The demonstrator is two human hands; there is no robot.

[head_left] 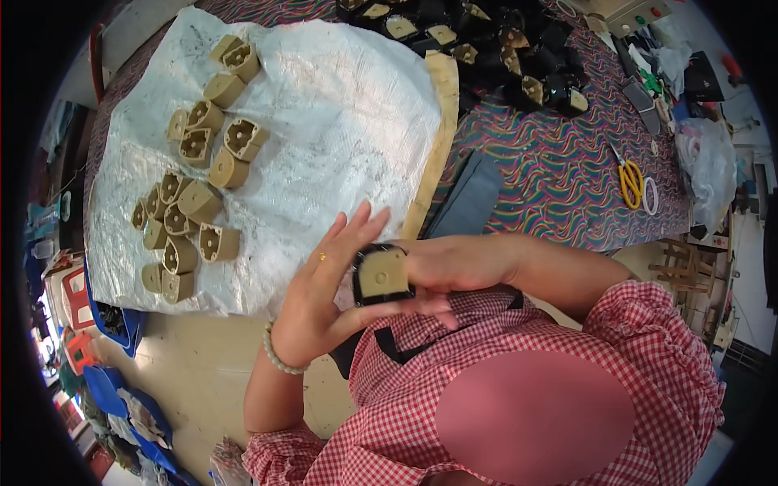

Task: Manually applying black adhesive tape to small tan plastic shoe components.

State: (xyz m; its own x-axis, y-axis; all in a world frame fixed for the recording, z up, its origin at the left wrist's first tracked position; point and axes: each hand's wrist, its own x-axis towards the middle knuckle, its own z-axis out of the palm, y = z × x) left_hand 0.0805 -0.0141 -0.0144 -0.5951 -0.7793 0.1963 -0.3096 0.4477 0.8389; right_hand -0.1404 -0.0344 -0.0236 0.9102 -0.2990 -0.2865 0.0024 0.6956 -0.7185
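Between my hands, just off the table's near edge, is a block shoe heel (382, 274) with a beige D-shaped face and a glossy black covering around its sides. My left hand (318, 283), with a ring and a bead bracelet, grips it from the left. The thumb runs along its lower edge while the other fingers reach up past it. From the right, my right hand (454, 266) holds the same heel, its fingertips partly hidden by it. Several bare beige heels (200, 201) lie on a white sheet (324, 105) to the left, some showing hollow ribbed ends.
Black-covered heels (531, 87) are piled at the far side of the patterned tablecloth (551, 186). Folded dark cloth (466, 194) lies beside the sheet's yellow-brown edge. Yellow-handled scissors (630, 185) and a white ring (650, 196) are at the right. A blue bin (121, 324) stands at the left.
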